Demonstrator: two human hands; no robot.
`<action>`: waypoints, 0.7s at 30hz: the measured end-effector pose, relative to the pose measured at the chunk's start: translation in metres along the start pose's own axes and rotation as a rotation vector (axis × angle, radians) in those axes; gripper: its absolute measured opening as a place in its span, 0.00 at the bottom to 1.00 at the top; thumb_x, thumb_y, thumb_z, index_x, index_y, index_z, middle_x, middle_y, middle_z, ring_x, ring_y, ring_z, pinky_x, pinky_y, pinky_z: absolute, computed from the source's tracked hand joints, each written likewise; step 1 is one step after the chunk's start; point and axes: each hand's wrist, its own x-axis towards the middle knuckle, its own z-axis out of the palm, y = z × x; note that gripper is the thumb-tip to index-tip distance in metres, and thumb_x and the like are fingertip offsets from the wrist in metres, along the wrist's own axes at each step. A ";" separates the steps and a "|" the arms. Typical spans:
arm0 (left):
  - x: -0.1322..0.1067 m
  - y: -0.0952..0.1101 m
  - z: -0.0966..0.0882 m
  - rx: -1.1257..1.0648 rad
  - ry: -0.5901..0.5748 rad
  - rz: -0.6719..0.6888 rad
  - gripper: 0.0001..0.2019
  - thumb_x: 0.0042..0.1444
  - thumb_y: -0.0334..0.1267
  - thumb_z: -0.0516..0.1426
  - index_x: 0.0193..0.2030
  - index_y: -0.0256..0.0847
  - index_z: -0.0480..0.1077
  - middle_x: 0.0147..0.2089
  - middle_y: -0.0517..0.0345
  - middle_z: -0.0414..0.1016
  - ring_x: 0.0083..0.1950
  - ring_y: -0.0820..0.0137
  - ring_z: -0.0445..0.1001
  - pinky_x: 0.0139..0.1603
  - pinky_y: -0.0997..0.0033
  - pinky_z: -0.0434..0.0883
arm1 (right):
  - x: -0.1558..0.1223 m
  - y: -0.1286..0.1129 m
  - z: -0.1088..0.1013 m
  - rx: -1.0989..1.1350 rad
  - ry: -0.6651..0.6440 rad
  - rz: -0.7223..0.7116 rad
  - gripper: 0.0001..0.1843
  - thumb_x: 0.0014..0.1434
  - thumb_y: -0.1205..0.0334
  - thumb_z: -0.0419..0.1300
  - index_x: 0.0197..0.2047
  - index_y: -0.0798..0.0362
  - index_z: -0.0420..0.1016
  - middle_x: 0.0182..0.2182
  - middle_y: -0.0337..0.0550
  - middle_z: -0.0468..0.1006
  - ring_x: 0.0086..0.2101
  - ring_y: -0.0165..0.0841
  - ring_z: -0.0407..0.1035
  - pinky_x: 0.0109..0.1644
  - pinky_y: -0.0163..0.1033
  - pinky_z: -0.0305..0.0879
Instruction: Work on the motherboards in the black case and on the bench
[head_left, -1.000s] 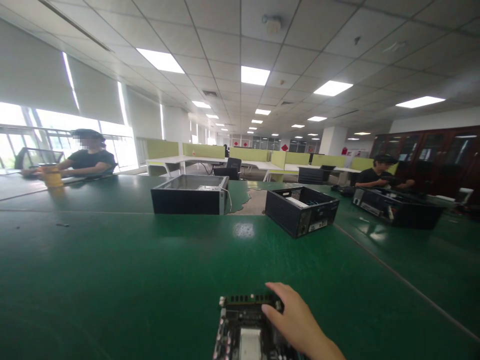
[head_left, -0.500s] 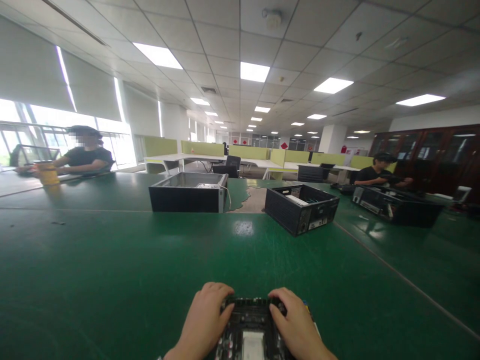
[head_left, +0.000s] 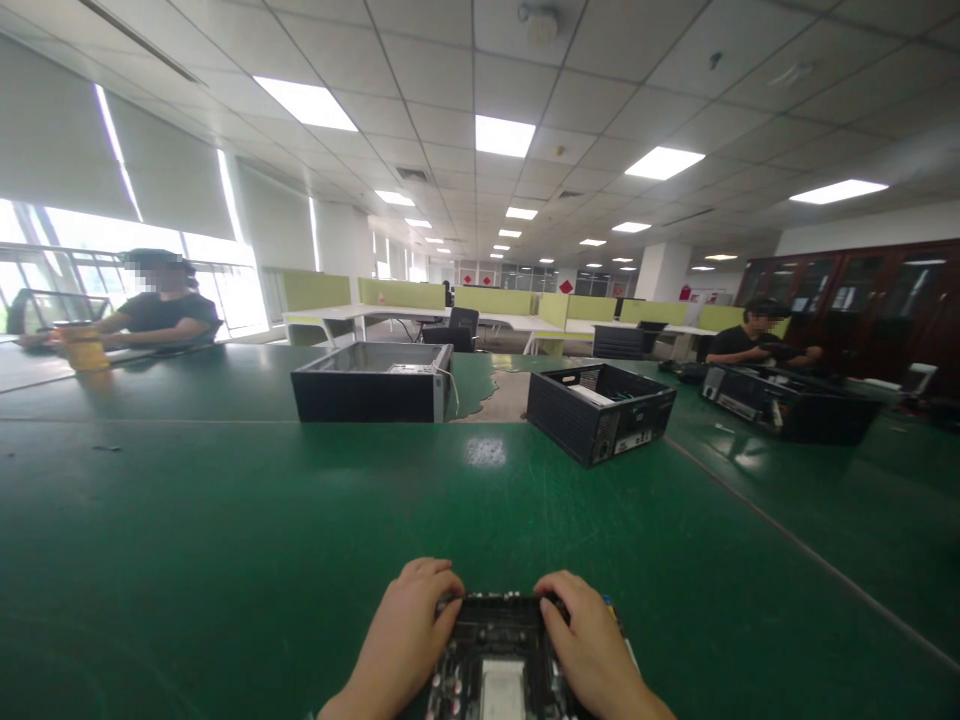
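A dark motherboard [head_left: 499, 640] lies at the bottom middle of the head view, with a pale silver square at its centre and small light parts along its left side. Its near end is cut off by the frame. My left hand [head_left: 412, 635] is closed on the far left corner, thumb on top. At the far right corner, my right hand [head_left: 589, 640] grips the board in the same way, fingers curled over the edge. Small blue and yellow parts and a pale edge show just past the right hand.
On the green table [head_left: 262, 540] stand an open computer case [head_left: 364, 397] ahead, a second case [head_left: 592, 425] to its right, and a third [head_left: 795, 405] farther right. People sit at the far left and far right. A yellow-orange container [head_left: 84, 350] stands by the left person.
My view has shifted very slightly. Both hands keep their hold on the motherboard, with the left fingers moved a little at the corner.
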 end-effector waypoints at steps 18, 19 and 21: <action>0.000 -0.004 0.002 -0.012 -0.002 -0.008 0.12 0.52 0.35 0.52 0.41 0.45 0.75 0.52 0.54 0.75 0.60 0.63 0.65 0.61 0.61 0.59 | -0.001 0.005 0.003 0.015 0.007 0.006 0.16 0.59 0.62 0.48 0.45 0.51 0.73 0.43 0.45 0.76 0.45 0.38 0.68 0.52 0.41 0.60; 0.000 -0.004 0.002 -0.012 -0.005 -0.010 0.12 0.52 0.35 0.52 0.41 0.45 0.75 0.52 0.54 0.75 0.60 0.63 0.65 0.61 0.61 0.60 | -0.001 0.006 0.004 0.015 0.006 0.009 0.16 0.59 0.62 0.48 0.45 0.51 0.73 0.43 0.45 0.76 0.46 0.38 0.68 0.52 0.41 0.59; 0.001 -0.004 0.002 -0.009 -0.005 -0.016 0.12 0.52 0.34 0.52 0.40 0.45 0.75 0.52 0.55 0.75 0.60 0.63 0.65 0.60 0.61 0.60 | -0.001 0.006 0.004 0.012 0.006 0.012 0.16 0.59 0.62 0.48 0.46 0.51 0.73 0.43 0.45 0.76 0.46 0.38 0.68 0.53 0.41 0.59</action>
